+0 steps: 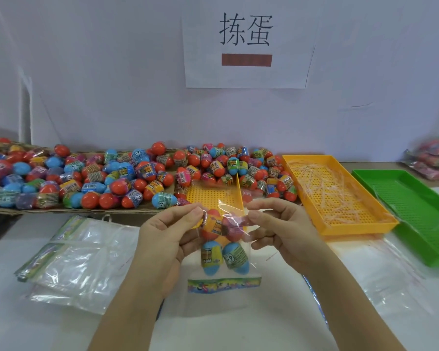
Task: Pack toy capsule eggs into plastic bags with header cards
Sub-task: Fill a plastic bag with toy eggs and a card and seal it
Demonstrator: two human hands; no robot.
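Both hands hold up a clear plastic bag [235, 245] above the table's centre. My left hand [170, 234] pinches its top left edge and my right hand [279, 231] pinches the top right edge. Inside sit several capsule eggs: two blue ones [223, 255] low down, an orange one [213, 225] and a pink one above. The bag's colourful header card [223, 285] hangs at the bottom end. A large heap of loose capsule eggs [127, 178] stretches along the back of the table.
A stack of empty bags with header cards [71, 259] lies left of my hands. An orange perforated tray [337, 196] holding thin plastic strips and a green tray [413, 211] stand at the right. Filled bags [433, 158] are piled far right.
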